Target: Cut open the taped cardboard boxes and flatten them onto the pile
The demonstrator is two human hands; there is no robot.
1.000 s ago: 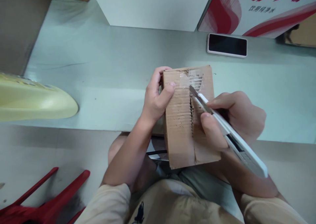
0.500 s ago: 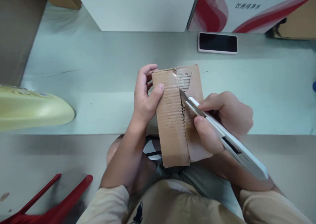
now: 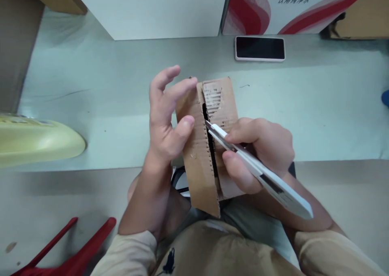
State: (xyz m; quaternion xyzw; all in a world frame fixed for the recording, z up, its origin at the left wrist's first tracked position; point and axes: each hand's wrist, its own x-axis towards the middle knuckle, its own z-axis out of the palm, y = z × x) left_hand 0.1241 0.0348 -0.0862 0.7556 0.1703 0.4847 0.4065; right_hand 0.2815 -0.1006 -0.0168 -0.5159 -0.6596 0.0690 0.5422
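Observation:
In the head view a small brown cardboard box (image 3: 197,162) is held over the table's near edge. A dark gap runs along its middle seam, and the left flap is tilted up. At the box's left side my left hand (image 3: 167,122) has its thumb on the flap and its index fingertip at the far edge; another finger is raised off it. My right hand (image 3: 258,150) is closed round a white utility knife (image 3: 273,182). The knife's blade tip is at the gap, beside the flap's ragged edge. What lies inside the box is hidden in shadow.
A phone (image 3: 260,48) lies on the pale table (image 3: 121,89) beyond the box. Behind it stand a white carton (image 3: 158,8) and a red-and-white carton (image 3: 249,12). A yellow object (image 3: 39,140) is at the left, and a red stool or chair part (image 3: 75,247) below.
The seam has parted into a dark gap, with the left flap lifted. My left hand has spread its fingers and shifted left. Box and knife appear further left as the view moved.

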